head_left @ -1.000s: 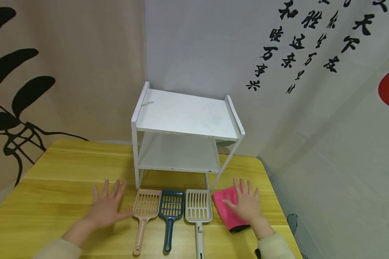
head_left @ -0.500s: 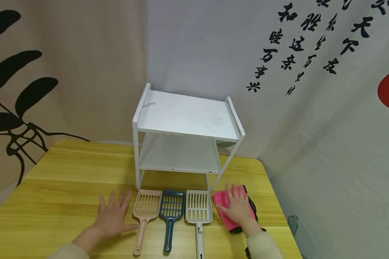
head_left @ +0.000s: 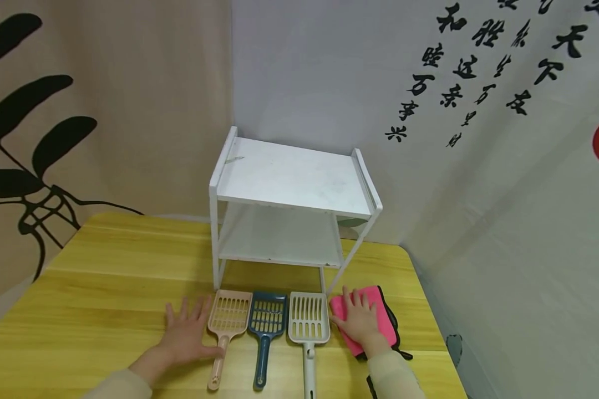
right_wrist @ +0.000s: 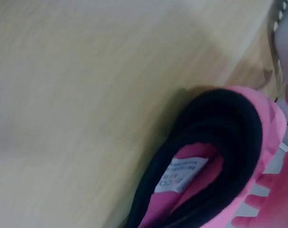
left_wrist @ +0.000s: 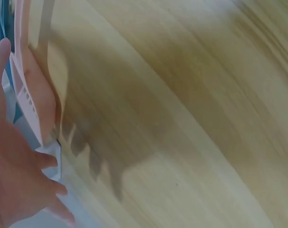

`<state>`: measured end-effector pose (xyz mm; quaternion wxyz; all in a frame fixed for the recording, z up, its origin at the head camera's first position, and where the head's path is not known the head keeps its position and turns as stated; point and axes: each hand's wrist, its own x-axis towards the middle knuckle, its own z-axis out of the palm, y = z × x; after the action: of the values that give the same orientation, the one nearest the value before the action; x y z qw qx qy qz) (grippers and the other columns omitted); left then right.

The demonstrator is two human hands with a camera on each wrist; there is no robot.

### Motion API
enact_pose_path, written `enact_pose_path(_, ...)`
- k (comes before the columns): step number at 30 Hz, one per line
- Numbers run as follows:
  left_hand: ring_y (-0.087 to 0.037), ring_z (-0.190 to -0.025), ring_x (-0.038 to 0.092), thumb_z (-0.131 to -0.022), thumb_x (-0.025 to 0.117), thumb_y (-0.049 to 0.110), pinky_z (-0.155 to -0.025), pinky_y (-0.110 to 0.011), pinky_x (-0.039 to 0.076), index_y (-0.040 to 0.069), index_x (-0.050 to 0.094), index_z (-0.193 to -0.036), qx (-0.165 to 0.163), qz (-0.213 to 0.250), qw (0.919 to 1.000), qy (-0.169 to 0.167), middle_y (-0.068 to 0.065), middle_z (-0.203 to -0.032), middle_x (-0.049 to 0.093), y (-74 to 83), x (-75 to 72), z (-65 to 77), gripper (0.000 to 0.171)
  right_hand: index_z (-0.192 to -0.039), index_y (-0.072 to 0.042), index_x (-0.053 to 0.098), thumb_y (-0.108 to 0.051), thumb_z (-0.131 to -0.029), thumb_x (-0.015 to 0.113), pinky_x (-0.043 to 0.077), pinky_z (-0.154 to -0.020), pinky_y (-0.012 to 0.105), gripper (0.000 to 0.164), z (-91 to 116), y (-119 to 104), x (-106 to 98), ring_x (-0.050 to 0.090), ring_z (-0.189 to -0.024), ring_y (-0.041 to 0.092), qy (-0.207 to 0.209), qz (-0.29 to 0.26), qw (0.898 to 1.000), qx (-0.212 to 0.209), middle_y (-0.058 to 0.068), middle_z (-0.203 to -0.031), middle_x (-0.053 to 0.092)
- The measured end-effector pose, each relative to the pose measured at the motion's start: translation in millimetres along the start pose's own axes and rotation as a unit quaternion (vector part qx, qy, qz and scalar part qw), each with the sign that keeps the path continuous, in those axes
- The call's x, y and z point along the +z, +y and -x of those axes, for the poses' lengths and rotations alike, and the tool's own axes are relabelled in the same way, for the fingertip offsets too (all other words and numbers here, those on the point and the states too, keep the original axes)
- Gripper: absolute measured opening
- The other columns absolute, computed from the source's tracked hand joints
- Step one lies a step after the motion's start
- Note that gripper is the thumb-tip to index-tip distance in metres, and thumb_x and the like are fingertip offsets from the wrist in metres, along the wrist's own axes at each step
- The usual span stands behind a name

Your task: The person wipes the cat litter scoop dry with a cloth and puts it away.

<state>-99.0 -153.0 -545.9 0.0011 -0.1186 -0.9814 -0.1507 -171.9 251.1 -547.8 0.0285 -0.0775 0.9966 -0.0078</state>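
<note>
In the head view, my left hand [head_left: 187, 335] spreads its fingers beside the pink litter scoop [head_left: 231, 313]. Its thumb overlaps the scoop's handle, though the hand's shadow in the left wrist view suggests it hovers. A dark blue litter scoop [head_left: 268, 315] and a pale grey litter scoop [head_left: 309, 318] lie in a row to the right of the pink one. Fingers outstretched, my right hand [head_left: 361, 324] is over a folded pink cloth item [head_left: 386, 327] with black trim; whether it touches is unclear. The right wrist view shows a white label [right_wrist: 182, 173] inside the cloth's fold.
Behind the scoops stands a white two-tier shelf rack [head_left: 294, 174] on the wooden table [head_left: 115, 277]. A fabric backdrop [head_left: 504, 183] with printed writing and leaves surrounds the table at the back and sides.
My left hand has moved right and down, toward the pink scoop. My right hand has moved left over the pink cloth, so the cloth's right side with its black edge now shows.
</note>
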Motion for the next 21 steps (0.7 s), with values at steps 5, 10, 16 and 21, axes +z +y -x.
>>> enact_pose_path(5,-0.063,-0.127,0.021,-0.055,0.072,0.070,-0.096,-0.079,0.004,-0.006,0.028,-0.142,-0.010,0.018,0.9997,-0.010,-0.032,-0.140,0.037,5.9,3.2,-0.4,0.123,-0.146,-0.013,0.031,-0.061,-0.084,0.052,0.028,-0.100,0.066,0.081,-3,1,5,0.035,-0.131,0.043,-0.004,0.010,1.000,0.002,0.019,-0.142,0.041)
enact_pose_path(10,-0.063,-0.127,0.019,-0.055,0.077,0.062,-0.095,-0.080,0.004,-0.008,0.027,-0.141,-0.014,0.031,0.9989,-0.030,-0.034,-0.139,0.037,7.7,2.7,0.7,0.122,-0.144,-0.013,0.036,-0.057,-0.085,0.054,0.031,-0.099,0.064,0.076,-3,2,8,0.036,-0.129,0.043,-0.003,0.012,1.000,0.000,0.018,-0.140,0.043)
enact_pose_path(16,-0.064,-0.128,0.015,-0.063,0.079,0.046,-0.094,-0.080,0.002,-0.015,0.025,-0.139,-0.037,0.068,0.9951,-0.062,-0.037,-0.140,0.031,2.6,-0.9,1.5,0.111,-0.132,-0.011,0.050,-0.051,-0.086,0.057,0.034,-0.096,0.062,0.061,-4,1,9,0.039,-0.125,0.043,0.014,0.005,1.000,-0.004,0.018,-0.135,0.046)
enact_pose_path(21,-0.065,-0.127,0.014,-0.071,0.075,0.038,-0.093,-0.080,0.004,-0.011,0.038,-0.135,-0.052,0.082,0.9916,-0.085,-0.039,-0.140,0.030,-2.5,-4.1,2.2,0.089,-0.115,-0.010,0.061,-0.038,-0.087,0.062,0.040,-0.090,0.058,0.040,-5,2,8,0.047,-0.115,0.040,0.049,-0.016,0.999,-0.005,0.016,-0.122,0.056)
